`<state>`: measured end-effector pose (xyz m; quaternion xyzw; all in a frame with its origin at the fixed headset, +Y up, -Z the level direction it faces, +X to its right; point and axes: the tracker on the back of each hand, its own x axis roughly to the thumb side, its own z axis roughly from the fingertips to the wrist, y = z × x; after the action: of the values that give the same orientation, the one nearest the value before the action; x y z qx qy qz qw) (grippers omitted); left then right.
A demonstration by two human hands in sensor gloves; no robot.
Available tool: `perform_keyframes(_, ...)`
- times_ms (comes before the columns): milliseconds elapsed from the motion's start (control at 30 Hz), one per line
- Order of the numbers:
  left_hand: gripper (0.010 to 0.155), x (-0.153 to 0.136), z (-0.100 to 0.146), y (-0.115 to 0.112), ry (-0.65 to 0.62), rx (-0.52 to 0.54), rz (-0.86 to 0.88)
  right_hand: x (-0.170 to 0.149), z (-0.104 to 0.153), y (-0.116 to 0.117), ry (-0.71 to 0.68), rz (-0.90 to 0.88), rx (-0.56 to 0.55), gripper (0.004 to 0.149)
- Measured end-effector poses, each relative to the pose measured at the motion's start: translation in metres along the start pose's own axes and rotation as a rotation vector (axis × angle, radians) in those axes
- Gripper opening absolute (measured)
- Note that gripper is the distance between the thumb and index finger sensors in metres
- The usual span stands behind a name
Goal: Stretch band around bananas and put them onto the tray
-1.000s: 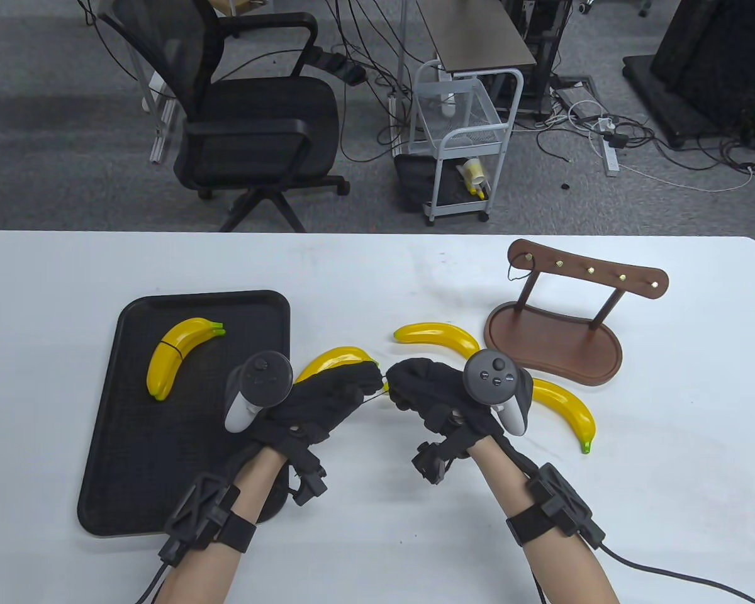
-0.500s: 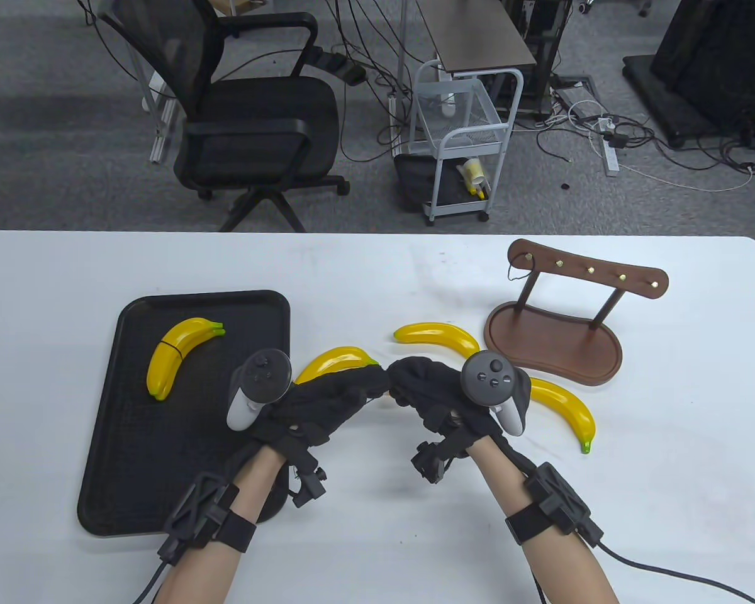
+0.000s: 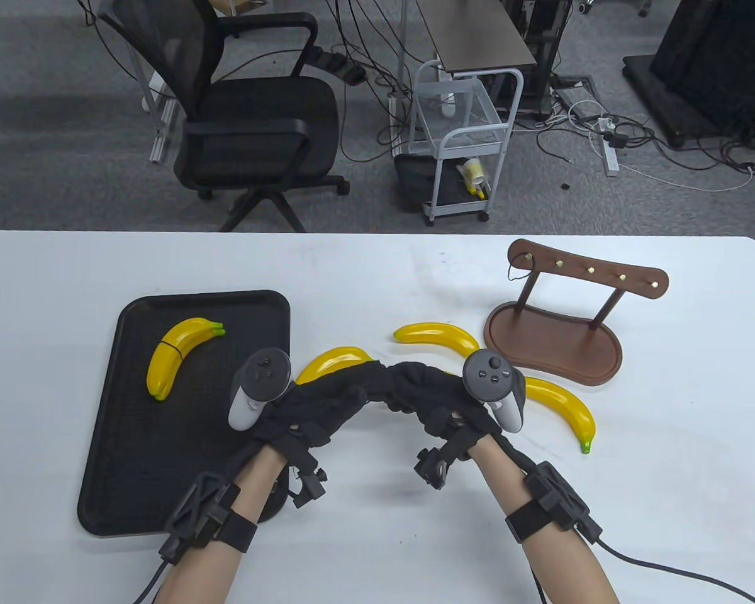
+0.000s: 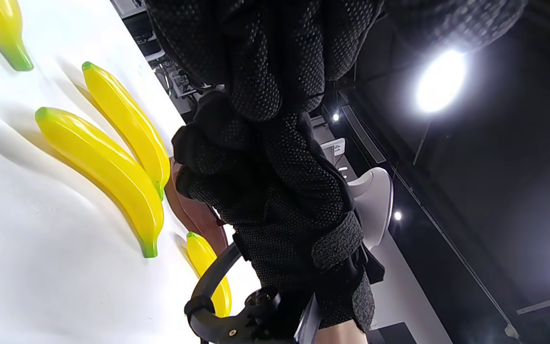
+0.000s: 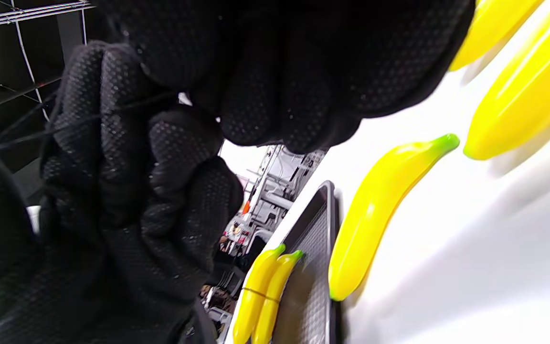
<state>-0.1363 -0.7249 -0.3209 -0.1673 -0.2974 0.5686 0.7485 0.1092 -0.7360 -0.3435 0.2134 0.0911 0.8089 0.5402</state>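
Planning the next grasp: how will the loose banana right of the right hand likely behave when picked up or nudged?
The banana looks glossy and moulded, so probably rigid plastic, light for its size and somewhat slippery in gloves. Its curved body lies flat on the table, so a nudge would likely spin or slide it rather than roll it.

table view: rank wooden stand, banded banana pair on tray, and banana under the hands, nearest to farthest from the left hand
From the left hand:
1. Loose banana, just beyond the fingers.
2. Banded banana pair, on the tray to the left.
3. Wooden stand, far right.
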Motion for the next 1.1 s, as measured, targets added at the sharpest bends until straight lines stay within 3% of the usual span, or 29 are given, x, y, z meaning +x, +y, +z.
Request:
perform_keyframes(133,0.067,0.005,-0.001,-0.002,-0.005,-0.012,-0.022,-0.009,-0.001,0.002,-0.014,-0.018,0.009,0.037)
perform_keyframes(200,0.067,0.009,-0.001,-0.002,0.005,0.001,-0.128,-0.011,-0.001,0.003,0.014,-0.047,-0.001,0.038)
perform_keyframes(533,0.070,0.011,0.004,0.007,0.024,0.050,-0.186,-0.005,0.000,-0.009,0.002,0.018,-0.044,0.041)
perform_keyframes(1100,0.069,0.016,0.013,0.020,0.086,0.128,-0.471,0.000,0.010,-0.040,0.007,0.253,-0.108,0.046)
